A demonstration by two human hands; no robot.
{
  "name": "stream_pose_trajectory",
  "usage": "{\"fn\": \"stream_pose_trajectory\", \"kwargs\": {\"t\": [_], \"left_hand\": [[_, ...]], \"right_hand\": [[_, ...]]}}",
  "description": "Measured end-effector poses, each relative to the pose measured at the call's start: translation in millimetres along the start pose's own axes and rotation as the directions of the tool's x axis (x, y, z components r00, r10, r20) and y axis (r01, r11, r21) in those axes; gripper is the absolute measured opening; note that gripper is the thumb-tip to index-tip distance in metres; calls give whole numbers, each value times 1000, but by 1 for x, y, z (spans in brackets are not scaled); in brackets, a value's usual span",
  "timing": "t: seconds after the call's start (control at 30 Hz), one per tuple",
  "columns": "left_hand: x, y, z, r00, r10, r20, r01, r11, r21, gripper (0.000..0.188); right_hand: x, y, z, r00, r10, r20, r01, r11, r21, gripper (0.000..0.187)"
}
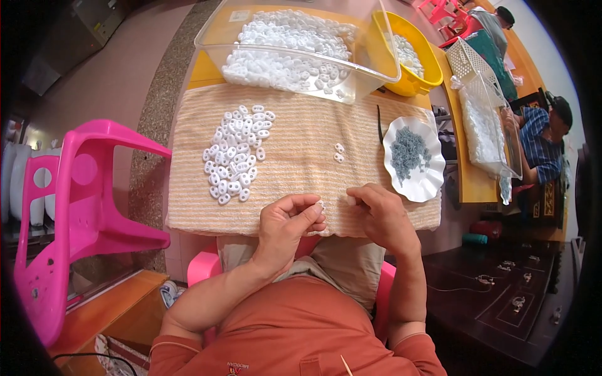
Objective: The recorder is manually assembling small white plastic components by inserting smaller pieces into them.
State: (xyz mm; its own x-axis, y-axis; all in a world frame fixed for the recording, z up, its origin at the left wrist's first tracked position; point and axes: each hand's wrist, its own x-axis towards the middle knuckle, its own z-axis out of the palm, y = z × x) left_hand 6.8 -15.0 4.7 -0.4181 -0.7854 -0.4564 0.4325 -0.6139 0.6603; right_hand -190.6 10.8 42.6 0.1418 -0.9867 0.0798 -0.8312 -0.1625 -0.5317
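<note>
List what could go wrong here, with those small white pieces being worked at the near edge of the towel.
1. The left hand and right hand pinch a small white piece over the towel edge; dropped, it may fall into the lap.
2. The heap of white pieces lies loose and could scatter if the towel shifts.
3. The white plate of grey parts sits near the table's right edge.

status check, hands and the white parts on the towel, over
Left hand pinching small white plastic piece. Right hand closed on another, barely visible. Pile of white pieces on striped towel. Nothing in the way.
</note>
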Motion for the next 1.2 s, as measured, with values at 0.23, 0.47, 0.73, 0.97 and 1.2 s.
{"fn": "stream_pose_trajectory", "kwargs": {"t": [0.23, 0.47, 0.73, 0.97, 1.2], "left_hand": [[0, 0, 0, 999, 3, 36, -2, 1000, -12, 14], [1, 1, -1, 999, -12, 52, 13, 1000, -19, 14], [1, 1, -1, 998, -8, 57, 9, 1000, -18, 15], [0, 1, 0, 998, -15, 57, 16, 1000, -12, 15], [0, 2, 1, 998, -9, 67, 9, 1000, -6, 15]], "right_hand": [[-1, 13, 12, 959, 247, 143, -284, 796, 534, 26], [1, 4, 21, 930, 228, 288, -364, 465, 807, 31], [-1, 13, 30, 945, 168, 282, -327, 437, 838, 30], [-1, 10, 30, 936, 167, 310, -350, 328, 877, 30], [0, 6, 28, 919, 176, 352, -386, 236, 892, 31]]}}
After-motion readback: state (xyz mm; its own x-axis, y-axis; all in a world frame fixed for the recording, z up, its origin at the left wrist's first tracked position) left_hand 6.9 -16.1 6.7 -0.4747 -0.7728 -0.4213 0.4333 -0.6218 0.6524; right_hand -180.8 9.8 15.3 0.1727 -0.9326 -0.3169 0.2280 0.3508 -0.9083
